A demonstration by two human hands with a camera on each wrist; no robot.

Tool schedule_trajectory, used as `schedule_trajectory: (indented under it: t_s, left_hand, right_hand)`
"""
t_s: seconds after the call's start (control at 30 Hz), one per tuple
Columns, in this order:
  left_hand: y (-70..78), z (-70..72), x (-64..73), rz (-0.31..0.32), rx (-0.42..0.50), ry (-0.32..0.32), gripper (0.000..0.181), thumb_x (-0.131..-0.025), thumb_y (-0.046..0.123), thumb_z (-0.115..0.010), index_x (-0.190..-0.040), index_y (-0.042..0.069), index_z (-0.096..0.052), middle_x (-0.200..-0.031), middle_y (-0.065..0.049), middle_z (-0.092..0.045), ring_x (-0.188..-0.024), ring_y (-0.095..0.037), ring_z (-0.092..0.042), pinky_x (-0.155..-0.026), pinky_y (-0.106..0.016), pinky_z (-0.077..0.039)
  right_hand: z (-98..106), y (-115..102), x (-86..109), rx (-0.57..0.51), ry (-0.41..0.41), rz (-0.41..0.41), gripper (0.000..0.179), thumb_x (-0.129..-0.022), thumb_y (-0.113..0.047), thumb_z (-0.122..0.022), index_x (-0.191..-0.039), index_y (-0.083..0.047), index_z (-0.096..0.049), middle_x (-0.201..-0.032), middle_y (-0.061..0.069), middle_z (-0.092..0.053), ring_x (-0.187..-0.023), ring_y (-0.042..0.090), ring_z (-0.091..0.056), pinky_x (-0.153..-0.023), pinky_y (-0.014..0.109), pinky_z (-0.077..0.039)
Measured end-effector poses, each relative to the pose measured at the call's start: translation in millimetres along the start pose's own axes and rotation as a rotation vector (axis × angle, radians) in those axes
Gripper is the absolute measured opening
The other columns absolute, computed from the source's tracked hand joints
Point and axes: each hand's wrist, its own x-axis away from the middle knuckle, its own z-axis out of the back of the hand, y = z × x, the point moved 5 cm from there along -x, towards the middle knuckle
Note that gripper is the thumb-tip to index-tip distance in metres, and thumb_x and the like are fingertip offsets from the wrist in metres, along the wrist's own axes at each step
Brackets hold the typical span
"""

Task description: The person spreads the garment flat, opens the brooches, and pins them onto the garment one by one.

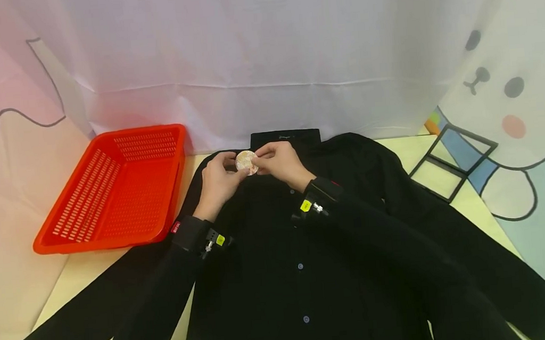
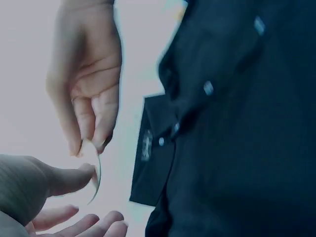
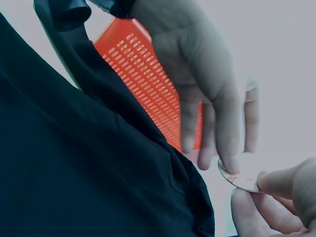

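A small round button badge (image 1: 244,161) with a pale, patterned face is held up over the collar end of a black shirt (image 1: 269,245). My right hand (image 1: 279,163) pinches its edge between thumb and fingers, clear in the right wrist view. From the other side, the thumb of my left hand (image 1: 219,182) touches the badge, while its other fingers extend apart from it. The left wrist view shows the badge (image 2: 94,173) nearly edge-on between both hands. The shirt lies spread face up, sleeves out to both sides, its collar (image 1: 285,137) at the back.
On the left a red perforated plastic basket (image 1: 162,237) stands on the pale yellow table (image 1: 88,270), beside the shirt's shoulder and sleeve. At the right edge lies a black double-square frame (image 1: 455,169). White cloth (image 1: 253,43) hangs behind the table.
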Motion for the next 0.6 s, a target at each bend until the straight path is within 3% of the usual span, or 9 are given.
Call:
schedule_trajectory:
  t_s: [0.13,0.23,0.43,0.6]
  left_hand:
    - [3.3,0.0,-1.4,-0.084,-0.179,0.052,0.055,-0.089,0.028,-0.081,-0.131,-0.005,-0.062,-0.114,-0.023,-0.069,-0.094,-0.036,-0.067,-0.081,-0.048,-0.057]
    - [1.9,-2.2,-0.1,-0.089,-0.273,0.059,0.063,-0.089,0.033,-0.079,-0.133,-0.008,-0.060,-0.113,-0.025,-0.067,-0.095,-0.038,-0.064,-0.081,-0.052,-0.056]
    - [-9.7,-9.4,3.7,-0.066,-0.314,0.015,0.052,-0.090,0.031,-0.077,-0.126,-0.004,-0.061,-0.103,-0.020,-0.069,-0.084,-0.033,-0.066,-0.075,-0.048,-0.060]
    - [-19.0,-13.8,2.6,-0.093,-0.346,-0.048,0.056,-0.088,0.030,-0.078,-0.126,-0.009,-0.065,-0.113,-0.026,-0.068,-0.099,-0.037,-0.062,-0.085,-0.050,-0.059]
  right_hand:
    - [-10,2,-9.1,-0.011,-0.001,-0.007,0.019,-0.095,-0.007,-0.073,-0.110,0.005,-0.072,-0.104,0.022,-0.074,-0.080,0.023,-0.075,-0.083,0.041,-0.063]
    - [-16,6,-12.3,0.011,-0.015,-0.013,0.017,-0.095,-0.008,-0.073,-0.108,0.004,-0.074,-0.102,0.021,-0.074,-0.081,0.022,-0.075,-0.080,0.037,-0.063]
    - [-24,23,-15.2,0.012,-0.042,-0.056,0.015,-0.094,-0.008,-0.075,-0.105,0.002,-0.076,-0.099,0.019,-0.075,-0.078,0.021,-0.076,-0.076,0.034,-0.063]
    - [-30,39,-18.5,-0.052,-0.138,-0.110,0.017,-0.094,-0.005,-0.074,-0.109,0.004,-0.076,-0.102,0.018,-0.074,-0.078,0.019,-0.076,-0.078,0.035,-0.063]
